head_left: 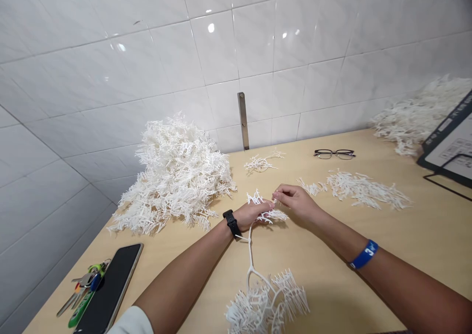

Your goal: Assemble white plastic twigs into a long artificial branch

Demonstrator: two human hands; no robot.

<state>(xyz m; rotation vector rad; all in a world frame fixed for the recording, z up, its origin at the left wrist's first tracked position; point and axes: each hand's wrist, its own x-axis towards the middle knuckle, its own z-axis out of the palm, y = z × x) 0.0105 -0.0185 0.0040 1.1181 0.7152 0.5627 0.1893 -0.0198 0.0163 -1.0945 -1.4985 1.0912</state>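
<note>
My left hand [254, 213], with a black watch on its wrist, is closed around one end of a white plastic branch [251, 255]. The branch's stem runs down toward me and spreads into a bushy lower end. Several twigs stick out past the left fingers. Just to the right, my right hand [294, 200] pinches at the twig tips, its thumb and forefinger together. Whether a small piece sits between those fingertips is too small to make out. Behind the right hand lies a scatter of small white sprigs [363, 189].
A tall heap of white branches [177, 176] stands left. Loose twigs [262, 163] and eyeglasses [334, 154] lie near the wall. At far right are another white pile [420, 112] and a dark-framed board [452, 142]. A phone [112, 285] and keys [83, 289] lie front left.
</note>
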